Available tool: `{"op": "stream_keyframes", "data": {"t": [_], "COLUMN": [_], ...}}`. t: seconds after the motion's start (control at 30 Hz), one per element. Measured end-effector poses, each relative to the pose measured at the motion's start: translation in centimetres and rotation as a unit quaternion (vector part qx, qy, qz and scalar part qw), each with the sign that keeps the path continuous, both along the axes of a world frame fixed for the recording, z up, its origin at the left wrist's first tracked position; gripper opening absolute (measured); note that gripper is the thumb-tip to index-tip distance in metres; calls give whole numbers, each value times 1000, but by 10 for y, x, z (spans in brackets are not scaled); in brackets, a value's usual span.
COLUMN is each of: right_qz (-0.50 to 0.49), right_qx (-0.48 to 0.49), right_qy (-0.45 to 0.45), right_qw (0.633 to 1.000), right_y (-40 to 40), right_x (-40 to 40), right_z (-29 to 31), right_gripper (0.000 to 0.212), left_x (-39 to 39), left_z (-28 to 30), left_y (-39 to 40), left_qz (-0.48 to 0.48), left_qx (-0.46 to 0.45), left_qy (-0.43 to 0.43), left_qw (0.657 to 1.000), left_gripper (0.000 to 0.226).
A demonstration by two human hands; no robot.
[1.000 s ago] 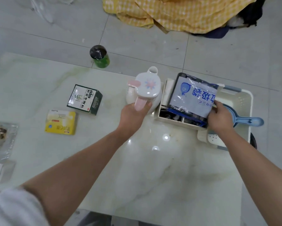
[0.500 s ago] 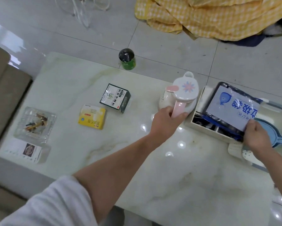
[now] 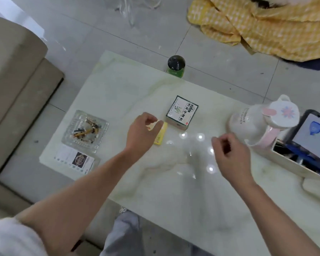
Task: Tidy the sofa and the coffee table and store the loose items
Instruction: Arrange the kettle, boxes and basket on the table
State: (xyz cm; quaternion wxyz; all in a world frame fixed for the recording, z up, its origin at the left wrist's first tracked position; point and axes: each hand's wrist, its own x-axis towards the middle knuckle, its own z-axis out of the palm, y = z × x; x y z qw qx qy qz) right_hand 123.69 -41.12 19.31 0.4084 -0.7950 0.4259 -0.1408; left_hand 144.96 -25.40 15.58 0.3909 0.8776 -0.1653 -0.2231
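The left hand point(image 3: 143, 134) hovers, fingers loosely curled and holding nothing, over the yellow box point(image 3: 161, 134) mid-counter. The right hand point(image 3: 229, 154), also loosely curled and holding nothing, hangs over bare marble counter point(image 3: 174, 191) near the white kettle point(image 3: 255, 124). An ashtray point(image 3: 85, 131) sits by the left edge.
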Motion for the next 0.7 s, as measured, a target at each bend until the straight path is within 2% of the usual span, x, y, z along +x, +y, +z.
{"op": "stream_keyframes", "data": {"t": [0.1, 0.17, 0.27, 0.33, 0.43, 0.53, 0.63, 0.7], "right_qz": [59, 63, 37, 1, -20, -19, 22, 26], "right_qx": [143, 235, 344, 405, 435, 468, 509, 506], "right_qy": [55, 82, 88, 84, 116, 155, 185, 186], "right_qw": [986, 967, 934, 910, 893, 870, 840, 842], "right_y": [68, 103, 154, 184, 208, 223, 239, 249], "right_x": [82, 131, 207, 244, 274, 283, 293, 302], "right_z": [-21, -36, -60, -74, -94, -109, -121, -129], "right_gripper": [13, 13, 21, 26, 32, 27, 22, 20], "left_x": [64, 107, 179, 215, 244, 246, 245, 244], "left_z": [-2, -9, -23, -36, -54, -72, -87, -90], "left_y": [52, 93, 155, 186, 207, 215, 214, 209], "left_qz": [17, 50, 102, 94, 69, 62, 47, 45], "left_qx": [27, 59, 97, 135, 207, 254, 270, 276], "left_qy": [-43, -63, -50, -28, 62, 182, 221, 217], "left_qw": [999, 995, 989, 986, 974, 948, 936, 935], "left_gripper": [20, 23, 32, 38, 45, 46, 35, 33]}}
